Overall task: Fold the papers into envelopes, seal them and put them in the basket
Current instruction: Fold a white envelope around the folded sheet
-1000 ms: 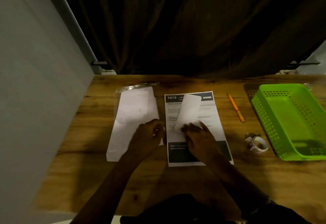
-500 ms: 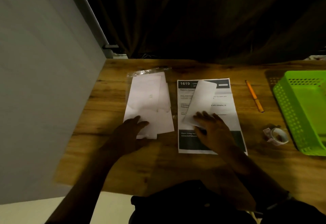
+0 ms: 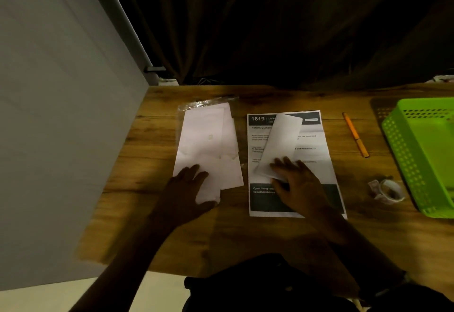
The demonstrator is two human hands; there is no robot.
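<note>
A stack of white envelopes and papers [image 3: 206, 144] lies on the wooden table, partly on a clear plastic sleeve. My left hand [image 3: 189, 188] rests flat on the near end of that stack, fingers spread. To its right lies a printed sheet [image 3: 314, 164] headed "1619". A folded white paper [image 3: 280, 142] lies slanted across it. My right hand [image 3: 297, 181] presses the folded paper's near end with straight fingers. The green basket [image 3: 422, 154] stands at the right edge, partly cut off by the frame.
An orange pen [image 3: 355, 134] lies between the printed sheet and the basket. A roll of clear tape [image 3: 388, 190] sits near the basket's front corner. A grey wall [image 3: 61, 127] borders the table on the left, a dark curtain [image 3: 270, 29] hangs behind.
My left hand left the folded paper and moved left onto the envelope stack, fingers now spread. My right hand stays on the folded paper. The view shifted left.
</note>
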